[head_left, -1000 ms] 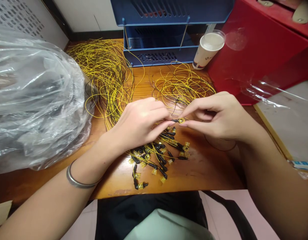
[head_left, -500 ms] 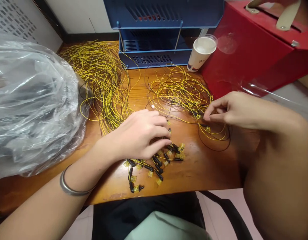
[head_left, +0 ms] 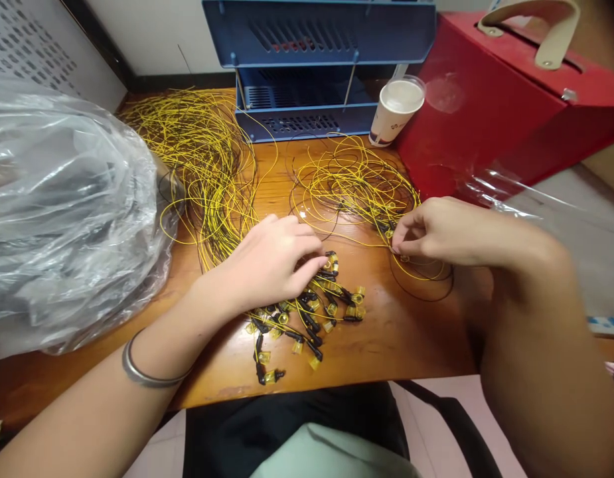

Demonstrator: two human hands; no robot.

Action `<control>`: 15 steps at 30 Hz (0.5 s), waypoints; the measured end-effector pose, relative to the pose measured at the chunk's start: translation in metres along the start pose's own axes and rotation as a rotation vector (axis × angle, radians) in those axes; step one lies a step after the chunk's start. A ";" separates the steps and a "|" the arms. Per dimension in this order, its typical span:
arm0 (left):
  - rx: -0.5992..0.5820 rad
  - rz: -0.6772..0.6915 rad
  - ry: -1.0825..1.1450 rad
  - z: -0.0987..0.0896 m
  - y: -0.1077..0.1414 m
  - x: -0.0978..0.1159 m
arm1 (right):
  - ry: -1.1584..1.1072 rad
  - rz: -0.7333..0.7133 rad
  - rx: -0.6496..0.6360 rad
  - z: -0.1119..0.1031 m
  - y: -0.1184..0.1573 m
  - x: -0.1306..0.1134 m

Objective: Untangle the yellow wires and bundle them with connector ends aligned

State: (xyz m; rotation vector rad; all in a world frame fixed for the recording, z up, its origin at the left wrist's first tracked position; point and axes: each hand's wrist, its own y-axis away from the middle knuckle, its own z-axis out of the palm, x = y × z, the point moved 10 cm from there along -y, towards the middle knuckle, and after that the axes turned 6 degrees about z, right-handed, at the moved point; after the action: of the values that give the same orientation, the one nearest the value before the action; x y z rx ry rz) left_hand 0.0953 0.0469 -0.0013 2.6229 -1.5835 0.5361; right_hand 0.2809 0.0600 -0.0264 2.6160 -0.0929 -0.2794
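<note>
My left hand (head_left: 284, 259) lies over the heap of black-sleeved leads with clear yellow end pieces (head_left: 311, 325). Its fingers curl down, thumb close to the index finger, and whatever they hold is hidden. Long yellow and black wires (head_left: 212, 192) run back from beneath it. My right hand (head_left: 426, 229) pinches at the near edge of a second, looser coil of yellow and black wires (head_left: 359, 176). A yellow-ended lead (head_left: 405, 257) lies right under its fingertips, and more such ends (head_left: 386, 231) sit just left of them.
A clear plastic bag (head_left: 77, 219) bulges over the left of the wooden table (head_left: 396, 345). Behind the wires stand a blue slotted rack (head_left: 307, 123), a lidded paper cup (head_left: 397, 109) and a red box (head_left: 466, 99) with a beige handle. The table's front edge is close to my lap.
My right hand has moved slightly left and down, its fingertips now at a yellow-ended lead. My left hand has shifted a little left, uncovering more black and yellow ends.
</note>
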 end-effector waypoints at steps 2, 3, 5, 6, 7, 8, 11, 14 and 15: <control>-0.007 -0.007 0.044 0.000 0.000 -0.001 | -0.010 -0.015 0.005 -0.001 0.001 0.000; -0.012 -0.010 0.057 0.000 0.000 -0.002 | -0.021 -0.024 0.004 -0.002 0.001 0.000; -0.021 -0.015 0.065 0.001 0.000 -0.004 | -0.053 -0.053 -0.002 -0.002 0.002 -0.003; -0.019 -0.022 0.061 0.000 -0.001 -0.005 | -0.071 -0.076 -0.003 -0.002 0.002 -0.005; -0.009 -0.032 0.045 -0.001 -0.002 -0.006 | -0.089 -0.101 0.002 -0.003 0.003 -0.009; 0.004 -0.044 0.015 -0.003 -0.005 -0.008 | -0.104 -0.122 0.021 -0.005 0.003 -0.013; 0.029 -0.083 -0.148 -0.012 -0.016 -0.006 | -0.131 -0.168 0.115 -0.013 0.003 -0.025; -0.033 -0.104 -0.270 -0.012 -0.032 0.000 | -0.168 -0.204 0.178 -0.016 0.002 -0.037; -0.061 -0.106 -0.284 -0.010 -0.036 0.002 | -0.186 -0.213 0.188 -0.016 0.001 -0.040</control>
State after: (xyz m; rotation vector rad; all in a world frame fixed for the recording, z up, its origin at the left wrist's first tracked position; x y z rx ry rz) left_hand 0.1247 0.0647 0.0138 2.8158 -1.4840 0.1103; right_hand 0.2450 0.0712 -0.0048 2.7835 0.1014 -0.6156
